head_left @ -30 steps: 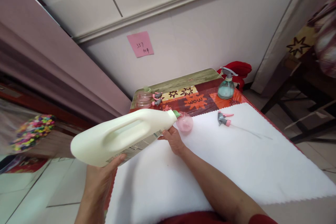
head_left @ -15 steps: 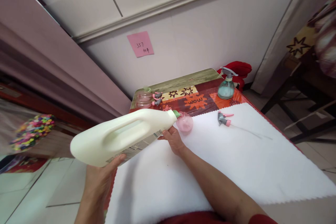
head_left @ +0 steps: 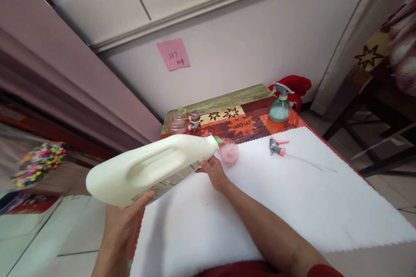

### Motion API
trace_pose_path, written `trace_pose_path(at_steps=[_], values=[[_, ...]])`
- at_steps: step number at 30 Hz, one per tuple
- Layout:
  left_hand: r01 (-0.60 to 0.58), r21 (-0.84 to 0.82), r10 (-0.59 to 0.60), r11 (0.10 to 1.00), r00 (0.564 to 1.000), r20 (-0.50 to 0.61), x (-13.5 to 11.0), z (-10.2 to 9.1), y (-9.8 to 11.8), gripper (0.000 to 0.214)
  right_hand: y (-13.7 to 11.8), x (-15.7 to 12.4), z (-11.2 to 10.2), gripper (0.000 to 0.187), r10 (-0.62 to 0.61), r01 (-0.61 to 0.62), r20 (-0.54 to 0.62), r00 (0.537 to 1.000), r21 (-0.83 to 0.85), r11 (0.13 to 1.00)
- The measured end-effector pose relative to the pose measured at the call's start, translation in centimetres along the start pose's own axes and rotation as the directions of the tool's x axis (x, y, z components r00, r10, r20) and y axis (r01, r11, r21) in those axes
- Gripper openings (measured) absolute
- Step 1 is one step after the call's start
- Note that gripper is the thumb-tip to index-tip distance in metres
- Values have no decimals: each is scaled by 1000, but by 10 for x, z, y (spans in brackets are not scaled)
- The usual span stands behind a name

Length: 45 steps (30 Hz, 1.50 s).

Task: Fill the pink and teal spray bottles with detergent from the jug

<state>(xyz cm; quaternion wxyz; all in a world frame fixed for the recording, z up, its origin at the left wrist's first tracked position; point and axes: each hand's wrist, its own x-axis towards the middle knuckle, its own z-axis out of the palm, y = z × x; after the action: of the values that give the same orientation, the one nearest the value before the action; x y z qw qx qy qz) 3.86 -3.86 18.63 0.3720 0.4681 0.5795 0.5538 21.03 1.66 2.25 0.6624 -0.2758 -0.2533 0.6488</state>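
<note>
A large cream plastic jug (head_left: 152, 164) with a moulded handle is tilted, its green spout at the neck of a small round pink spray bottle (head_left: 229, 152). My left hand (head_left: 136, 207) supports the jug's base end from below, thumb on the label side. Near the neck, my right hand (head_left: 212, 171) grips the jug from underneath; some of its fingers are hidden. The pink bottle stands on a white fluffy mat (head_left: 292, 199) and has whitish content inside. To its right lies a grey and pink trigger sprayer head (head_left: 277, 147) with a thin clear tube.
A green-tinted spray bottle (head_left: 280, 107) stands at the table's back right. Two pink spray bottles (head_left: 178, 127) lie at the back left on the patterned table cover (head_left: 240, 125). A pink note (head_left: 173, 54) is stuck to the wall behind. A dark stool (head_left: 347, 108) stands at right.
Almost nothing differs. The jug stays tilted at the pink bottle, both hands keep their hold, and the view has shifted very slightly.
</note>
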Motion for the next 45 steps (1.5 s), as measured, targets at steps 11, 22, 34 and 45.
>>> trace_pose_path(at_steps=[11, 22, 34, 45], values=[[3, -15, -3, 1000, 1000, 7, -1, 0, 0, 86, -1, 1, 1, 49, 0, 0, 1, 1000, -3, 1000], [8, -5, -8, 1000, 1000, 6, -1, 2, 1, 85, 1, 1, 0, 50, 6, -6, -3, 1000, 6, 1000], [-3, -11, 3, 1000, 1000, 9, 0, 1, 1, 88, 2, 1, -1, 51, -2, 2, 4, 1000, -6, 1000], [18, -22, -19, 1000, 1000, -18, -6, 9, 8, 81, 0, 1, 0, 50, 1, -1, 5, 1000, -7, 1000]])
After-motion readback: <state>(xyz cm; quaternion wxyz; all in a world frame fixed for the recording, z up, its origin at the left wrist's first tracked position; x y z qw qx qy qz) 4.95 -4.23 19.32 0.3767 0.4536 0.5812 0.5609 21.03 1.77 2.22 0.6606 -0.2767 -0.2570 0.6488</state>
